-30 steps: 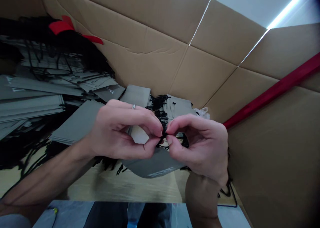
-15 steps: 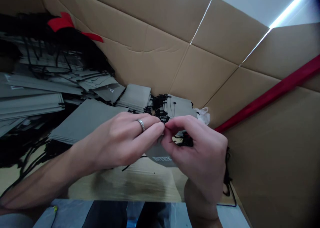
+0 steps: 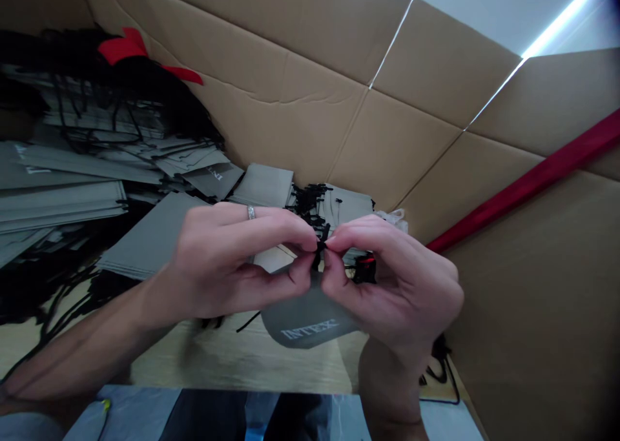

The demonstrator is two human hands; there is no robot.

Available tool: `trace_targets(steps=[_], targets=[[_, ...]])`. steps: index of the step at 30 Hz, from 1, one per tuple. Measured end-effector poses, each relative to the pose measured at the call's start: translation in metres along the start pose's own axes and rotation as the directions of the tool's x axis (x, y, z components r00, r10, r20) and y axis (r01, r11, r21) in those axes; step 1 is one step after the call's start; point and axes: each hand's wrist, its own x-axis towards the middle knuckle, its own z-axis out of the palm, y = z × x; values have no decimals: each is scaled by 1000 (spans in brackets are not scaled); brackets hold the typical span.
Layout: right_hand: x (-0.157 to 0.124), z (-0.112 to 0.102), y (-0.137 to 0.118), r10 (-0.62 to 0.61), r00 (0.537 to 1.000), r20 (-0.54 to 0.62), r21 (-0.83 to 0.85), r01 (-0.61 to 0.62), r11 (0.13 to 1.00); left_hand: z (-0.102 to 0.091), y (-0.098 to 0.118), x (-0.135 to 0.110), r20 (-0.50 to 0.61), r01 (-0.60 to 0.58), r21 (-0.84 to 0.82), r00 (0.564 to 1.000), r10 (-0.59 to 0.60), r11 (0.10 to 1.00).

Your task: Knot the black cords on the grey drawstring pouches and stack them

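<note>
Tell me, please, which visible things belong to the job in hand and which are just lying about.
In the job:
thin black cord, between left fingers and right fingers
curved grey "INTEX" piece below
probably, stacked flat grey pieces

Apparently lying about:
bright red strip
crumpled translucent plastic

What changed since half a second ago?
Your left hand has turned from back-up to side-on, pinching the black cord; the gray INTEX piece sits lower in view. Your right hand swung slightly right, still pinching there. The gray stack stayed put.
</note>
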Motion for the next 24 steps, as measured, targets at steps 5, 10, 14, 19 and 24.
trace_targets(steps=[5, 10, 14, 19, 24], targets=[[0, 0, 4, 52, 999, 3, 130, -52, 990, 2, -7, 3, 7, 120, -201, 993, -121, 972], [1, -4, 5, 27, 999, 18, 59, -28, 998, 2, -8, 1, 39, 65, -112, 997, -61, 992], [0, -4, -3, -49, 999, 11, -127, 50, 991, -3, -1, -6, 98, -134, 154, 988, 120, 979], [-5, 0, -10, -143, 990, -5, -299, 135, 945, -8, -8, -12, 101, -218, 218, 975, 200, 951], [-10, 1, -10, -198, 980, -9, -306, 186, 934, -2, -10, -15, 110, -53, 41, 993, 48, 998]])
